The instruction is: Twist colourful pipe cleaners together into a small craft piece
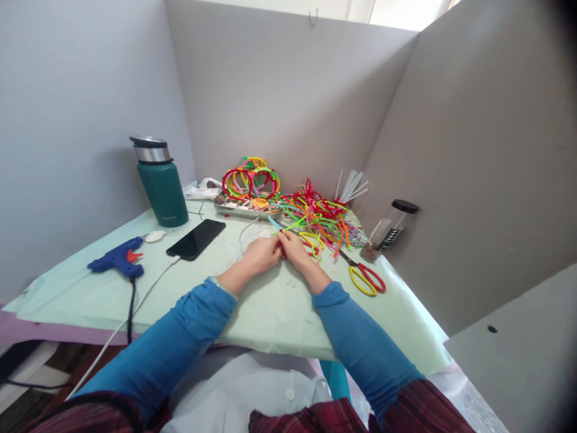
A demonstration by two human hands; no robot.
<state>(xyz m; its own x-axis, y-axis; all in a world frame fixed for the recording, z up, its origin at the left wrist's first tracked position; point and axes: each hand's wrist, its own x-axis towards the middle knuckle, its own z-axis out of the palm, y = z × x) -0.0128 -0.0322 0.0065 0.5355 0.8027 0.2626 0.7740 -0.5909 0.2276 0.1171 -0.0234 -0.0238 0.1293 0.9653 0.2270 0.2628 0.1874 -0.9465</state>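
My left hand [262, 254] and my right hand [295, 249] meet over the middle of the table, fingertips together. Both are closed around pipe cleaners; a light blue end [274, 222] and a green end stick out above the fingers, and a bit of red shows between the hands. How the pieces are shared between the hands is too small to tell. Just behind them lies a loose heap of coloured pipe cleaners [322, 213]. A metal tray [246, 211] holds scraps, with coloured rings [251, 180] over it.
Scissors with red and yellow handles [367, 279] lie at the right, near a tilted clear jar [390, 231]. On the left are a green bottle [163, 189], a black phone [196, 239] with a white cable, and a blue glue gun [119, 258]. Grey panels [288, 90] enclose the table.
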